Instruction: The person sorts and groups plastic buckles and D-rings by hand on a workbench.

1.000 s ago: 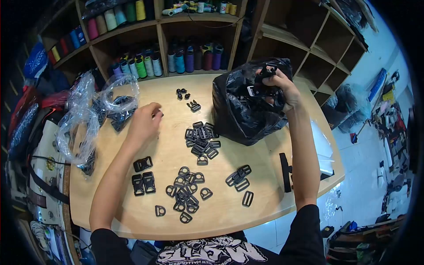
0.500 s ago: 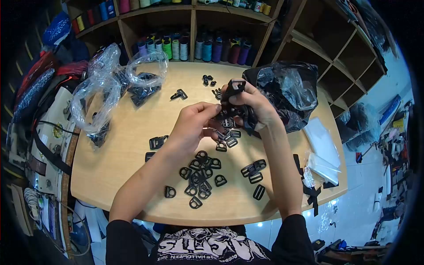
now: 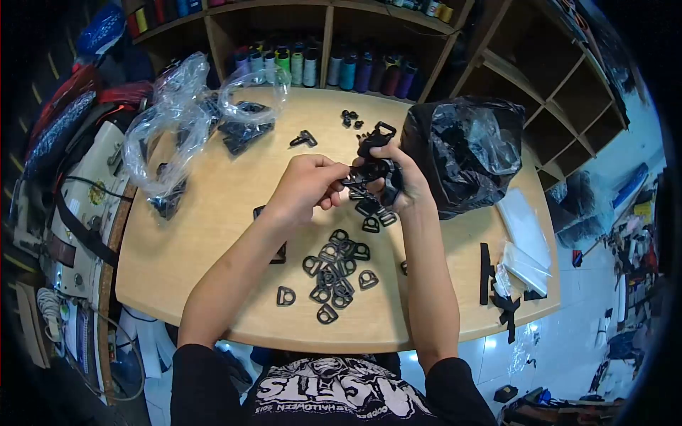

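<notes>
My right hand is closed around a clutch of black plastic buckles, one with a slotted end pointing up. Thumb and fingers of my left hand pinch a black buckle piece against that clutch; its exact shape is partly hidden. Below the hands lie several loose black buckles. Nearer to me, a loose heap of black D-shaped rings spreads on the table. A black snap hook and a few small black parts rest farther back.
A black plastic bag stands right of my right hand. Clear plastic bags with black parts lie at the left. White plastic sheets and black strap pieces are at the right edge. Thread spools fill shelves behind.
The held buckles have tilted, so the slotted end now shows more clearly. My right hand has turned slightly, and the left still pinches at the clutch. The whole view has shifted a little.
</notes>
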The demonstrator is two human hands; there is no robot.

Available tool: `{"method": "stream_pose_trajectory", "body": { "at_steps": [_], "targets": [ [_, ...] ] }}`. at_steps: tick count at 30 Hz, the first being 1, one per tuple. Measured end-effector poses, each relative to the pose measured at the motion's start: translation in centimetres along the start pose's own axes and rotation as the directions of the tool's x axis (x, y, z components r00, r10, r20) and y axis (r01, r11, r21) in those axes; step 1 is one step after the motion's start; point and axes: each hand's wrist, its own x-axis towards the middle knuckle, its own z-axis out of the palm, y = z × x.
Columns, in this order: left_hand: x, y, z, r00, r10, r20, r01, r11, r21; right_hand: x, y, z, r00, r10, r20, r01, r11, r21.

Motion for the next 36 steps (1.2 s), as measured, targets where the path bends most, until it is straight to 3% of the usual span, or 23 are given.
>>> {"method": "stream_pose_trajectory", "body": {
  "at_steps": [3, 5, 8, 10, 12, 14, 16, 18, 22, 24, 25, 28, 29, 32, 36],
  "targets": [
    [0.0, 0.1, -0.3, 0.999, 0.029, -0.025, -0.029, 1.000, 0.008, 0.5, 0.9, -0.1, 1.000, -0.008, -0.025, 0.010, 0.998, 0.062],
    [-0.1, 0.4, -0.4, 0.997, 0.065, -0.042, -0.064, 0.998, 0.026, 1.1, 0.8, -0.9, 0.997, 0.076, -0.029, -0.062, 0.937, 0.343],
    [-0.6, 0.7, -0.6, 0.992, 0.113, -0.060, -0.109, 0.992, 0.057, 1.5, 1.0, -1.1, 0.986, 0.098, -0.134, -0.021, 0.876, 0.482],
    [-1.5, 1.8, -1.1, 0.983, 0.155, -0.096, -0.146, 0.985, 0.088, 0.9, 0.7, -0.5, 0.987, 0.110, -0.117, -0.049, 0.901, 0.431],
    [-2.0, 2.4, -3.3, 0.980, 0.182, -0.078, -0.165, 0.968, 0.189, 0.5, 0.6, -0.4, 0.996, 0.092, 0.002, -0.080, 0.860, 0.504],
    [-1.6, 2.6, -6.7, 0.964, 0.260, -0.052, -0.199, 0.840, 0.504, 0.4, -0.1, -1.2, 0.990, 0.069, 0.124, -0.126, 0.825, 0.550],
    [-0.3, 2.0, -10.6, 0.961, 0.254, -0.108, -0.148, 0.804, 0.576, -0.7, -1.1, -0.6, 0.973, 0.058, 0.224, -0.174, 0.824, 0.539],
    [0.2, 1.1, -13.1, 0.952, 0.260, -0.162, -0.100, 0.764, 0.637, -1.2, -1.2, -0.1, 0.983, 0.030, 0.181, -0.119, 0.856, 0.504],
    [0.1, 0.6, -14.4, 0.953, 0.094, -0.287, 0.089, 0.822, 0.562, -2.5, -1.2, -0.2, 0.981, -0.020, 0.195, -0.089, 0.840, 0.535],
    [-0.4, 1.0, -15.0, 0.994, 0.009, -0.110, 0.056, 0.819, 0.571, -2.9, -1.1, -0.7, 0.981, 0.002, 0.196, -0.109, 0.834, 0.540],
    [-1.1, 1.6, -14.7, 0.994, -0.015, -0.108, 0.082, 0.754, 0.652, -2.9, -0.8, -0.8, 0.981, 0.007, 0.193, -0.112, 0.833, 0.543],
    [-1.5, 1.3, -15.1, 0.997, -0.077, -0.025, 0.076, 0.772, 0.631, -2.9, -0.2, -0.5, 0.982, 0.024, 0.186, -0.112, 0.871, 0.479],
    [-1.4, 1.3, -15.1, 0.993, -0.109, -0.039, 0.102, 0.666, 0.739, -2.8, 0.2, -0.4, 0.981, 0.054, 0.185, -0.132, 0.888, 0.442],
    [-2.3, 2.4, -14.4, 0.976, -0.215, -0.032, 0.153, 0.578, 0.802, -2.6, 1.3, 0.2, 0.973, 0.105, 0.206, -0.186, 0.884, 0.429],
    [-3.0, 3.0, -13.8, 0.968, -0.230, -0.101, 0.227, 0.629, 0.743, -2.2, 2.4, 0.5, 0.981, 0.136, 0.137, -0.174, 0.932, 0.318]
  ]
}}
